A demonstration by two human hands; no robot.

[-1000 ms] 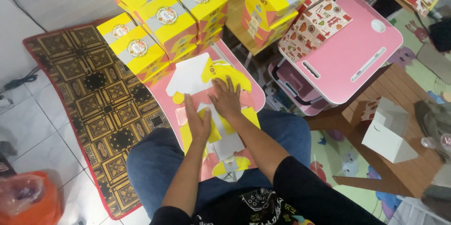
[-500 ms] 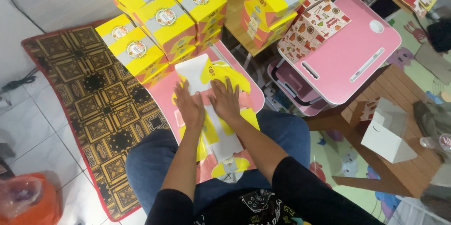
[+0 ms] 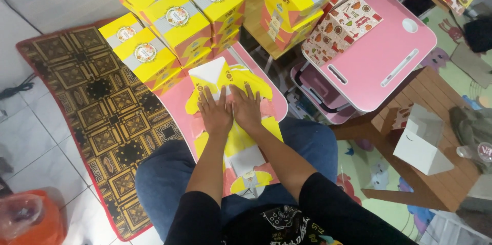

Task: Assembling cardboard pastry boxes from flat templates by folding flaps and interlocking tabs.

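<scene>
From the head camera, both hands now lie side by side: the left hand [image 3: 215,114] and right hand [image 3: 247,108] press flat, fingers spread, on the unfolded yellow carton [image 3: 237,145] atop the pink lap table [image 3: 177,102]. The carton's middle is hidden beneath them.

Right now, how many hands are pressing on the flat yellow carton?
2. The left hand and the right hand lie side by side, palms down, on the unfolded yellow carton, which rests on the pink lap table.
</scene>
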